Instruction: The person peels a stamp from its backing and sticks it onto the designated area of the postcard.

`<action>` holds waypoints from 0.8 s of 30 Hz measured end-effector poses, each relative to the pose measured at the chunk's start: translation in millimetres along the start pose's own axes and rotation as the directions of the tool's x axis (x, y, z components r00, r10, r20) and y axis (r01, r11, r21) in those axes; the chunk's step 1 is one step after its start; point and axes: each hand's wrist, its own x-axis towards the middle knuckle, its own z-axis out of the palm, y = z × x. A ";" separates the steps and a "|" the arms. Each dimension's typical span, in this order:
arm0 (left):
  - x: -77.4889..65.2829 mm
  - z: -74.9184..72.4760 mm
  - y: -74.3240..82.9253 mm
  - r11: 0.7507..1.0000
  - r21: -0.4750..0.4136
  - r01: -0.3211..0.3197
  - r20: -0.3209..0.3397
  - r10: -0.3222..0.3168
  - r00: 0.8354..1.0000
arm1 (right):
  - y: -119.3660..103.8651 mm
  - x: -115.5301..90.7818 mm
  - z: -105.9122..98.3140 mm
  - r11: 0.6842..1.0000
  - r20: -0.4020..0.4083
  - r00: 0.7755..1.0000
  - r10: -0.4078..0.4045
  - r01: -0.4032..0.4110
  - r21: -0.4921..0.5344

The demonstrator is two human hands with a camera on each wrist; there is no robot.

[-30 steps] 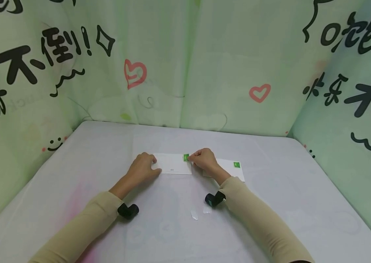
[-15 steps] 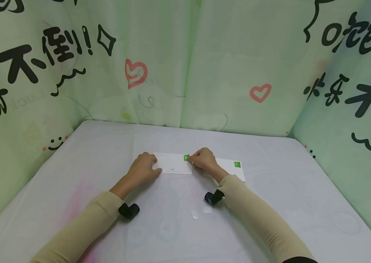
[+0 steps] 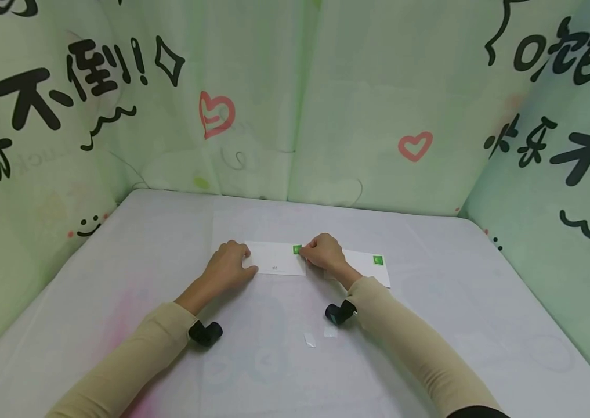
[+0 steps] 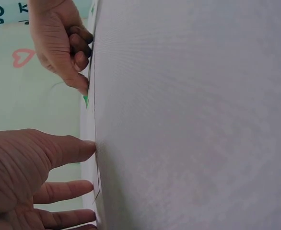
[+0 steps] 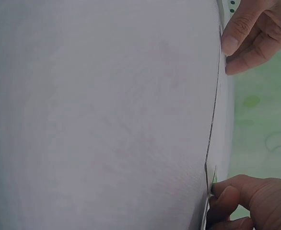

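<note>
A white envelope lies flat on the table, small print near its lower edge. My left hand rests on its left end, fingers spread and tips on the paper; in the left wrist view the thumb and fingers look straight. At the envelope's upper right corner is a green postage stamp. My right hand pinches the stamp's right edge between thumb and curled forefinger. A sliver of green stamp shows at those fingertips in the right wrist view, tilted up from the paper.
A second white envelope, bearing a green stamp, lies to the right, partly under my right wrist. Small clear pieces of film lie nearer me on the white table. A printed green curtain surrounds the far sides.
</note>
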 end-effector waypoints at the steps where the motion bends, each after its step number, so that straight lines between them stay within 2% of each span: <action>1: 0.1 0.0 0.1 1.000 0.000 0.002 0.001 -0.002 1.000 | -0.2 -0.4 -0.1 1.000 -0.001 1.000 -0.001 0.001 -0.004; 8: 1.0 2.3 -0.3 1.000 0.005 0.014 0.007 -0.014 1.000 | -1.9 -3.3 -1.5 0.999 -0.035 0.999 -0.036 0.035 -0.021; 13: 0.9 2.1 -0.7 1.000 -0.004 0.013 0.003 -0.013 1.000 | -6.8 -8.2 -5.9 0.982 -0.069 0.984 -0.161 0.154 -0.108; 16: 1.4 1.4 -0.5 1.000 -0.004 0.013 0.000 -0.013 1.000 | -13.0 -15.9 -10.8 0.950 -0.034 0.972 -0.231 0.218 -0.225; 20: 1.7 0.7 0.2 1.000 0.002 0.022 0.004 -0.022 1.000 | -17.9 -24.8 -12.7 0.877 0.085 0.956 -0.281 0.292 -0.382; 23: 1.5 0.9 0.1 1.000 0.003 0.027 0.008 -0.027 1.000 | -16.4 -27.1 -10.4 0.833 0.169 0.940 -0.297 0.342 -0.436; 24: 1.3 1.1 -0.1 1.000 0.002 0.026 0.009 -0.026 1.000 | -15.6 -28.0 -9.8 0.828 0.190 0.936 -0.297 0.351 -0.437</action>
